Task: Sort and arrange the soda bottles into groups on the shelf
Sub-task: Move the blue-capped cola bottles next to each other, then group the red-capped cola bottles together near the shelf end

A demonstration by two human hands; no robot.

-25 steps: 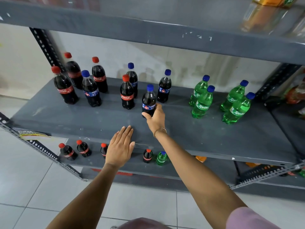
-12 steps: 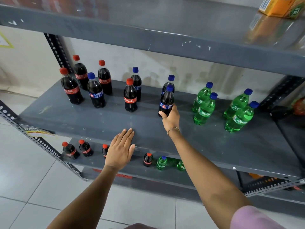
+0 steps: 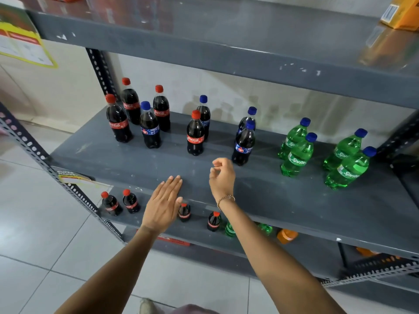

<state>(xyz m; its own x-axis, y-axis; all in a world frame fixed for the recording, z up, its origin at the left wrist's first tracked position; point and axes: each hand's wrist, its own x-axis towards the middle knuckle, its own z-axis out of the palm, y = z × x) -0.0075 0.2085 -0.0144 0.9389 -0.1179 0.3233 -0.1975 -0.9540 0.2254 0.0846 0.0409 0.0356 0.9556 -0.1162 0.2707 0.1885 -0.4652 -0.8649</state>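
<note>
On the grey middle shelf [image 3: 283, 200] stand dark cola bottles and green Sprite bottles. A blue-capped Pepsi bottle [image 3: 244, 145] stands in front of another blue-capped one [image 3: 249, 116]. Left of them is a red-capped Coca-Cola bottle [image 3: 195, 134] with a Pepsi behind it. At the far left, three Coca-Cola bottles surround one Pepsi [image 3: 150, 126]. Several Sprite bottles [image 3: 297, 155] stand at the right. My right hand [image 3: 221, 177] hovers empty, fingers loosely curled, just left of the front Pepsi. My left hand [image 3: 163, 203] rests flat on the shelf's front edge.
The lower shelf [image 3: 158, 225] holds small Coca-Cola bottles, green bottles and an orange one [image 3: 286, 235]. An upper shelf [image 3: 226, 53] hangs overhead with an orange box [image 3: 401, 13] at the right. A perforated steel upright [image 3: 45, 164] slants at the left. Tiled floor lies below.
My right hand slid the blue-capped Pepsi to the right, set it in front of the other Pepsi, then let go and drew back left. My left hand stayed on the shelf edge.
</note>
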